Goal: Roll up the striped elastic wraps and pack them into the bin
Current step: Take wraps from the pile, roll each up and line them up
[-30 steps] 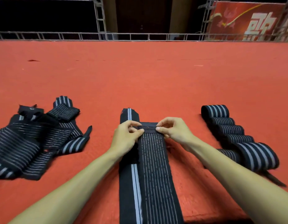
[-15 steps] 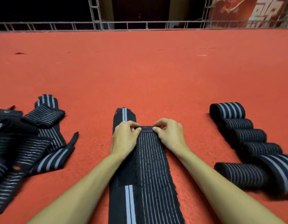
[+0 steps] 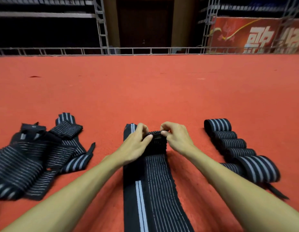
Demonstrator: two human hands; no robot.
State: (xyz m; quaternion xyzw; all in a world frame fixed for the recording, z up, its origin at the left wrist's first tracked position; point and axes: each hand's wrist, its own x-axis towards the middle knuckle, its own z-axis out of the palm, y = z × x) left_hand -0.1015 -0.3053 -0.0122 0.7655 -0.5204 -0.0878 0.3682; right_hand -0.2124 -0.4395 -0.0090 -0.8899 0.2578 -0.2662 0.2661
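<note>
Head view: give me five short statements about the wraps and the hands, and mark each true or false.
1. Both hands, left hand and right hand, pinch the rolled end of the center wrap. True.
2. The finished rolls lie to the person's left. False: they line up on the right.
3. The loose wraps lie piled on the left. True.
4. A bin stands beside the rolls. False: no bin is in view.
5. The center wrap is fully rolled. False: only its far end is rolled; the rest lies flat on the red floor.
</note>
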